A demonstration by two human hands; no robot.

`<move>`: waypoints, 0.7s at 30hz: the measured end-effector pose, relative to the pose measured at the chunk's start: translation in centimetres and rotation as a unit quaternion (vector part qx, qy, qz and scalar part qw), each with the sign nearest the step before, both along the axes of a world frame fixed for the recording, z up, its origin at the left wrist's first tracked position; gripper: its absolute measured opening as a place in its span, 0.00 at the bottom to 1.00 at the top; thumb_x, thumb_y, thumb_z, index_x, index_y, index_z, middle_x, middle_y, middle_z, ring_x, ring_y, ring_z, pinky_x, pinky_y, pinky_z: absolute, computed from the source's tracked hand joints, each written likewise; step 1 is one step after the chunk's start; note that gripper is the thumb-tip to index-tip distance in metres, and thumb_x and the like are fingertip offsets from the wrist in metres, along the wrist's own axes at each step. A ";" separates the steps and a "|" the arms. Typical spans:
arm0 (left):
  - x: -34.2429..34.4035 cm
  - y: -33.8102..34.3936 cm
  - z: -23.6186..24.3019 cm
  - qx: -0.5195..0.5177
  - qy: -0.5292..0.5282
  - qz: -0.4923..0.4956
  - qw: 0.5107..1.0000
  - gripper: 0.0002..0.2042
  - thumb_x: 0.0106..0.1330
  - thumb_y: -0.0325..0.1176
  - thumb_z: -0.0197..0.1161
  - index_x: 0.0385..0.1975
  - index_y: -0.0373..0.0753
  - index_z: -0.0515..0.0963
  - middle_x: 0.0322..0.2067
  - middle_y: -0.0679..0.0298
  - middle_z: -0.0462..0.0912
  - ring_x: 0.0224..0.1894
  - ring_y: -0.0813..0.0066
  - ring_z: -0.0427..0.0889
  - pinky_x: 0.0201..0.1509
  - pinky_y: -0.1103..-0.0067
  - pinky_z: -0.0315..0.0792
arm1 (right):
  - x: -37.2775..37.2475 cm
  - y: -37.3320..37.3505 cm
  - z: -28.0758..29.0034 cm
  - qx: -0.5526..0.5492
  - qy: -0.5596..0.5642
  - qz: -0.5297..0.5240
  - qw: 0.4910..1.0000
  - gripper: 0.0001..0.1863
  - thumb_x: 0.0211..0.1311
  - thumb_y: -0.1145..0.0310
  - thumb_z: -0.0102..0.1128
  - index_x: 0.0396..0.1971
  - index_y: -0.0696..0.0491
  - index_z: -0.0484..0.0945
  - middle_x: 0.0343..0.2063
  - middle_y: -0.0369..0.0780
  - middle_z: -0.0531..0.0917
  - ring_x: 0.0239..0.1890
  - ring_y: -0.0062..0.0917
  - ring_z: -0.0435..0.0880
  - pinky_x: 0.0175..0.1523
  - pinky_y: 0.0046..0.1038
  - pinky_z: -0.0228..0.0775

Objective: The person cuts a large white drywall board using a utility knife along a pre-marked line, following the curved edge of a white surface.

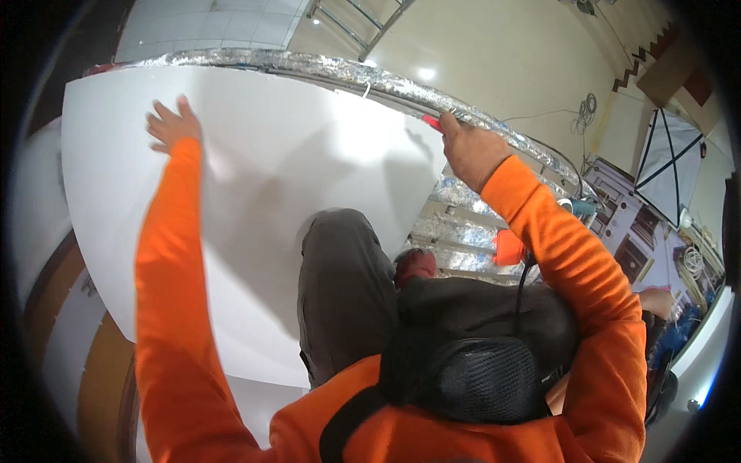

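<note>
A large white sheet [239, 193], smooth, stiff-looking and matt with a bright glare patch, is laid beneath the worker, its far edge lying just beside a rounded, paint-spattered metal rail [255, 59]. The left hand [174, 126] is placed flat near the sheet's upper left part, palm down, fingers spread wide. The right hand [472, 150] is closed around a red object [432, 123], of which only a short end is exposed, at the sheet's upper right corner by the rail; its kind cannot be told. A rounded black mesh-faced item [490, 378] is carried at the torso beside a black strap [347, 423]; whether it is a container cannot be determined. An orange-red item [508, 248] of blocky shape is noted on the ridged, paint-crusted metal slats [451, 229]; any contents are hidden. Ribbed folds are observed in the orange knit-like sleeves [171, 247], and the dark trousers [340, 270] are creased.
</note>
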State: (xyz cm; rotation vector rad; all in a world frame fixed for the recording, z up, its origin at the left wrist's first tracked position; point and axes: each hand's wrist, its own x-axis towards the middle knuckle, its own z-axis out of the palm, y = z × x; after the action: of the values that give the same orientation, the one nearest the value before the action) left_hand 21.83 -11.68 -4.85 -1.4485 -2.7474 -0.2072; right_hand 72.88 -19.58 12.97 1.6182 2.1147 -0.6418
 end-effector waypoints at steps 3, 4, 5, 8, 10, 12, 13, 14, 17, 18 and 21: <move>11.1 -8.2 -0.9 -0.043 -0.005 0.076 0.996 0.40 0.70 0.66 0.44 0.75 0.45 0.49 0.75 0.52 0.46 0.77 0.51 0.43 0.76 0.47 0.36 | 1.1 -0.2 -1.6 0.006 0.051 -0.005 0.999 0.11 0.69 0.66 0.49 0.47 0.53 0.67 0.25 0.51 0.84 0.29 0.50 0.85 0.34 0.49 0.77; 12.6 -9.3 -0.1 -0.016 -0.025 0.053 0.998 0.41 0.70 0.65 0.44 0.75 0.45 0.48 0.75 0.52 0.45 0.77 0.52 0.40 0.76 0.48 0.34 | 0.4 0.5 -2.1 -0.020 0.033 -0.009 0.999 0.11 0.69 0.66 0.48 0.47 0.53 0.67 0.25 0.52 0.84 0.29 0.51 0.85 0.33 0.49 0.77; 12.3 -8.7 1.1 -0.011 -0.017 0.058 0.998 0.41 0.70 0.65 0.44 0.75 0.45 0.48 0.75 0.52 0.45 0.77 0.52 0.40 0.76 0.48 0.34 | -0.7 1.7 -2.8 -0.016 0.040 -0.003 0.999 0.11 0.69 0.66 0.48 0.47 0.53 0.67 0.25 0.52 0.84 0.29 0.51 0.85 0.33 0.49 0.77; 12.9 -8.6 2.2 -0.032 -0.052 0.068 0.996 0.40 0.70 0.65 0.44 0.75 0.44 0.49 0.75 0.51 0.44 0.78 0.51 0.38 0.76 0.48 0.33 | -3.3 2.7 -4.4 0.001 0.062 0.031 0.998 0.12 0.69 0.66 0.47 0.48 0.54 0.67 0.26 0.53 0.84 0.30 0.51 0.85 0.35 0.50 0.77; 12.5 -8.6 2.3 -0.033 -0.038 0.065 0.997 0.41 0.70 0.64 0.45 0.74 0.43 0.49 0.75 0.49 0.44 0.78 0.50 0.36 0.76 0.49 0.31 | -5.5 3.9 -4.9 -0.037 0.043 0.034 0.998 0.13 0.69 0.67 0.47 0.50 0.54 0.67 0.26 0.52 0.84 0.31 0.51 0.85 0.37 0.50 0.77; 12.7 -8.7 2.0 -0.026 -0.042 0.064 0.997 0.41 0.70 0.64 0.45 0.74 0.43 0.49 0.74 0.48 0.43 0.78 0.49 0.36 0.76 0.50 0.29 | -7.1 4.2 -5.5 -0.049 0.033 0.041 0.997 0.13 0.69 0.68 0.46 0.50 0.54 0.67 0.26 0.52 0.84 0.31 0.51 0.85 0.38 0.50 0.77; 12.8 -8.6 2.0 -0.016 -0.049 0.058 0.997 0.41 0.70 0.64 0.46 0.74 0.42 0.49 0.74 0.47 0.43 0.78 0.49 0.35 0.77 0.50 0.28 | -7.7 4.4 -5.6 -0.057 0.022 0.043 0.997 0.14 0.68 0.69 0.46 0.51 0.55 0.67 0.27 0.52 0.85 0.32 0.51 0.85 0.39 0.50 0.77; 12.8 -8.8 1.9 -0.021 -0.048 0.064 0.997 0.41 0.70 0.64 0.46 0.74 0.42 0.49 0.74 0.47 0.43 0.78 0.49 0.35 0.77 0.50 0.28 | -8.1 4.3 -5.6 -0.062 0.021 0.048 0.997 0.14 0.68 0.69 0.46 0.51 0.55 0.67 0.27 0.52 0.85 0.32 0.51 0.85 0.39 0.50 0.77; 12.7 -9.0 2.1 -0.002 -0.074 0.063 0.995 0.41 0.70 0.62 0.47 0.74 0.42 0.48 0.74 0.47 0.43 0.78 0.48 0.34 0.76 0.50 0.26 | -8.9 4.4 -5.1 -0.069 0.001 0.044 0.997 0.14 0.68 0.70 0.44 0.52 0.56 0.66 0.29 0.53 0.85 0.33 0.51 0.86 0.41 0.50 0.77; 12.6 -9.0 2.3 0.000 -0.072 0.060 0.996 0.41 0.70 0.62 0.48 0.74 0.42 0.48 0.74 0.47 0.43 0.78 0.48 0.34 0.76 0.50 0.25 | -8.9 4.7 -4.7 -0.064 0.018 0.022 0.998 0.14 0.68 0.71 0.44 0.51 0.56 0.66 0.29 0.54 0.85 0.34 0.51 0.86 0.42 0.50 0.77; 12.8 -8.7 2.5 0.006 -0.081 0.060 0.995 0.41 0.69 0.61 0.50 0.74 0.43 0.48 0.74 0.47 0.43 0.78 0.48 0.34 0.76 0.50 0.25 | -9.1 5.4 -4.8 -0.063 0.021 0.016 0.998 0.14 0.67 0.72 0.43 0.51 0.57 0.66 0.30 0.54 0.85 0.35 0.51 0.86 0.43 0.49 0.77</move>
State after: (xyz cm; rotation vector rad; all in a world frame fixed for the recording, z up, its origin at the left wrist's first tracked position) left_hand 34.61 -20.40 -2.37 -1.3145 -2.9443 -0.3517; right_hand 63.77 -14.13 8.12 1.5112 2.0801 -0.7882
